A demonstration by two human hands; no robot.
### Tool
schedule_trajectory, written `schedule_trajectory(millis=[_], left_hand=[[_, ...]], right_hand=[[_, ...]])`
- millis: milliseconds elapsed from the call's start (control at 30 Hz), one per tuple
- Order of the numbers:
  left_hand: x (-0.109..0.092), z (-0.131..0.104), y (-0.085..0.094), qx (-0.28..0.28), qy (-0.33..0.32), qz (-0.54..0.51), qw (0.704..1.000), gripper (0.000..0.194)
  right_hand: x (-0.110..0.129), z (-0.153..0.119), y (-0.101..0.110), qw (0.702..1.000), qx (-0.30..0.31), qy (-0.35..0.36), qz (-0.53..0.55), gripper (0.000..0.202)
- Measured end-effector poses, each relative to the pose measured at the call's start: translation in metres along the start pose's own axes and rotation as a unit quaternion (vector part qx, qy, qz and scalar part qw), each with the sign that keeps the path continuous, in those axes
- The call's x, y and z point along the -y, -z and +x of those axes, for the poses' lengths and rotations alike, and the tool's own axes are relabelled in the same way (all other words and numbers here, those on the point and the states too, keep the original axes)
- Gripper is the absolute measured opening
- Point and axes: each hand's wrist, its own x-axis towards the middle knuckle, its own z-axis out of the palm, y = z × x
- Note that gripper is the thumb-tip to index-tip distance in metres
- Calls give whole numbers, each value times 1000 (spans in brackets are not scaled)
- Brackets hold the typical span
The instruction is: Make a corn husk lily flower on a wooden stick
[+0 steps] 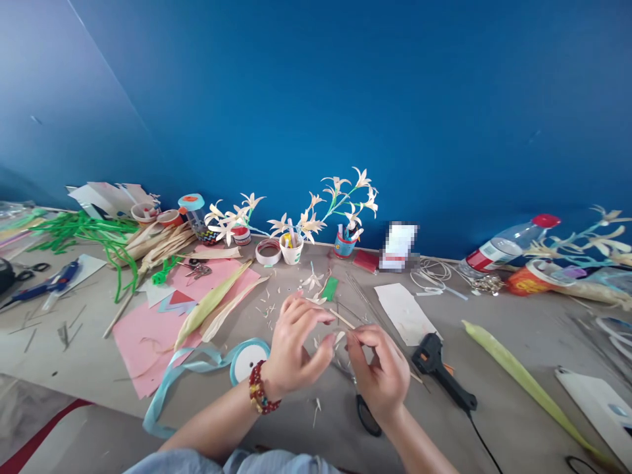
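My left hand, with a red bead bracelet at the wrist, is held over the table with its thumb and fingers apart and nothing plainly in them. Close beside it, my right hand is closed in a pinch at the thumb and fingertips. A thin pale bit shows at those fingertips, too small to name. Small cream petal pieces lie under the hands. Partly hidden below my right hand is a pair of scissors. A cream flower and a green piece lie just beyond my hands.
Left are a blue ribbon spool, pink paper and corn husks. At right lie a black glue gun with its cord, white card and a green husk. Cups with flower stems and a plastic bottle line the blue wall.
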Motion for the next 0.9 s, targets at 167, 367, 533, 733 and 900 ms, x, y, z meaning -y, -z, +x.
schedule_trajectory(millis=[167,367,533,733,900], left_hand=[[0,1,-5,2,-14,31,999,13],[5,-1,-3,18,-31,119,992,13],[4,-3,-3,36,-43,145,988,13],[4,-7,-4,31,-50,156,986,13],[5,-6,-3,13,-34,165,986,14]], right_hand=[[-4,1,-3,999,32,-22,7,13],[-7,10,-3,992,115,-20,-51,5],[-6,15,-3,986,126,41,-97,11],[-12,15,-2,988,121,27,-88,14],[-28,16,12,987,69,-8,-142,15]])
